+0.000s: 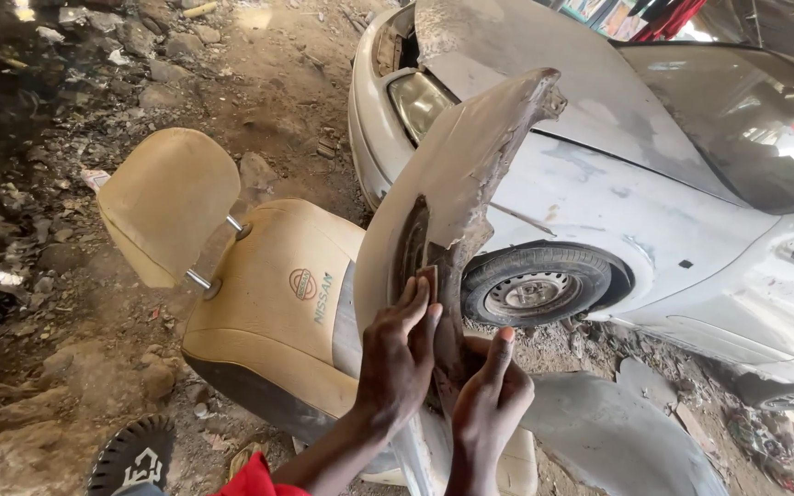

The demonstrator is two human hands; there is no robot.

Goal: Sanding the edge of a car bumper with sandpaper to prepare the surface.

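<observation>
Your left hand presses a small brown sanding piece flat against the upright grey panel, fingers extended. Your right hand, just beside it, grips the panel's near edge. Left of them lies a tan car seat. Beyond the panel stands a primed car.

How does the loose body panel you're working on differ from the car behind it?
The loose panel stands on end against the tan car seat, held by both hands; the car sits on its wheels. The panel's edge is torn and ragged; the car's wing looks whole. Both are dull, sanded grey-white.
</observation>
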